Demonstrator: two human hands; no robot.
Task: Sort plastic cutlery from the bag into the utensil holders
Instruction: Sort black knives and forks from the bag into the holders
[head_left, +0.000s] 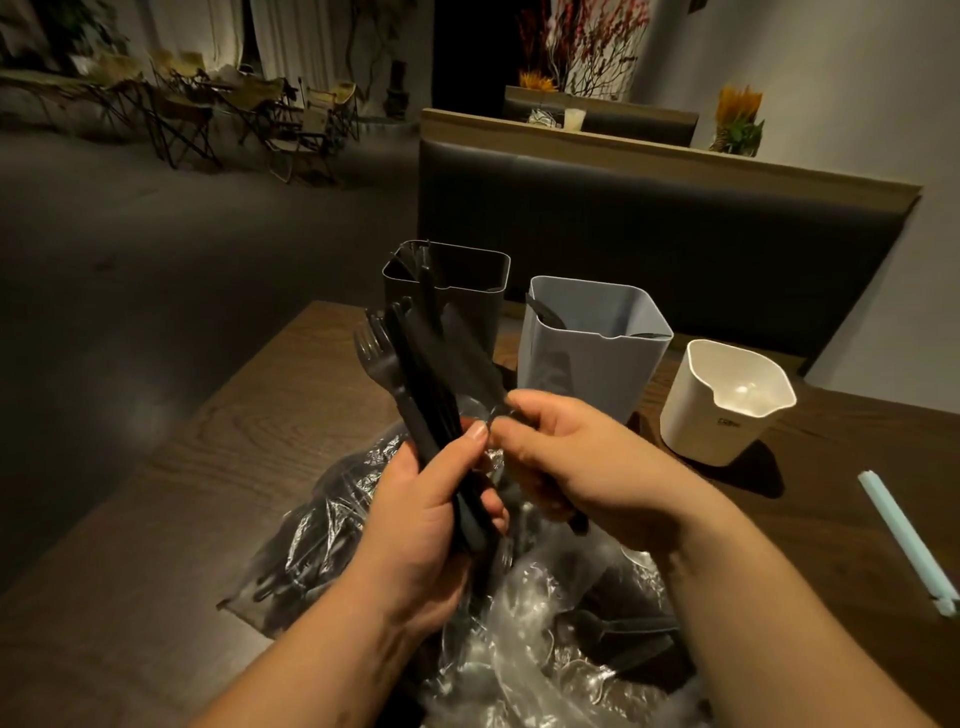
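My left hand (426, 525) grips a bundle of black plastic forks (410, 379) by the handles, tines pointing up. My right hand (561, 457) pinches one black piece (462, 358) from that bundle at its lower end. Both hands hover above a crumpled clear plastic bag (519, 623) that holds more black cutlery. Behind stand three holders: a dark grey one (467, 291) with black cutlery sticking out, a light grey one (597, 353) with a black piece inside, and a short white one (722, 415).
The wooden table (218, 467) ends at the left, with open floor beyond. A pale blue straw-like stick (904, 535) lies at the right edge. A dark padded bench back (649, 234) rises behind the holders. Folding chairs stand far off at the left.
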